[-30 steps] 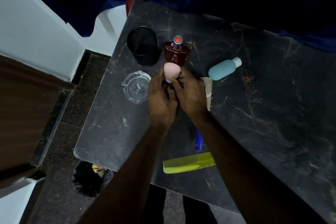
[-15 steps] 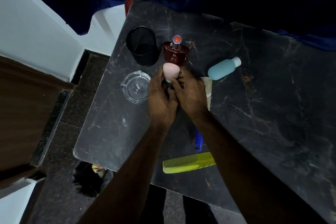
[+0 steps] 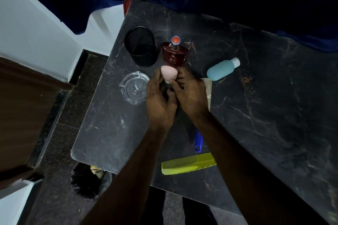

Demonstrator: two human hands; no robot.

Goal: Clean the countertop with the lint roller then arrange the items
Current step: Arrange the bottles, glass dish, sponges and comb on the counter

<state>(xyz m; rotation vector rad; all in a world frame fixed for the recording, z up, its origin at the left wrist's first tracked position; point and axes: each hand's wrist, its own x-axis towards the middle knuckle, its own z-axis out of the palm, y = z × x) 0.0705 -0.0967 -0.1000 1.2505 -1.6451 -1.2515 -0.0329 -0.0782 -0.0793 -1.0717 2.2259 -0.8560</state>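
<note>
On the dark marble countertop (image 3: 265, 115) my left hand (image 3: 161, 102) and my right hand (image 3: 191, 95) meet in the middle. Together they pinch a pink egg-shaped sponge (image 3: 168, 75) by its lower end, and a small dark part below it is hidden in my fingers. The lint roller lies under my right hand and forearm. Its beige roll (image 3: 208, 87) shows beside my right wrist and its blue handle (image 3: 198, 141) sticks out below the forearm. Neither hand touches it.
A black mesh cup (image 3: 140, 45) and a red perfume bottle (image 3: 174, 54) stand just behind the sponge. A glass ashtray (image 3: 134, 87) sits left of my hands, a teal bottle (image 3: 222, 69) lies to the right, and a yellow-green comb (image 3: 188, 163) lies near the front edge. A bin (image 3: 87, 181) stands on the floor.
Both hands stay together on the pink sponge. The sponge has shifted slightly left and toward me. The items on the counter have not moved.
</note>
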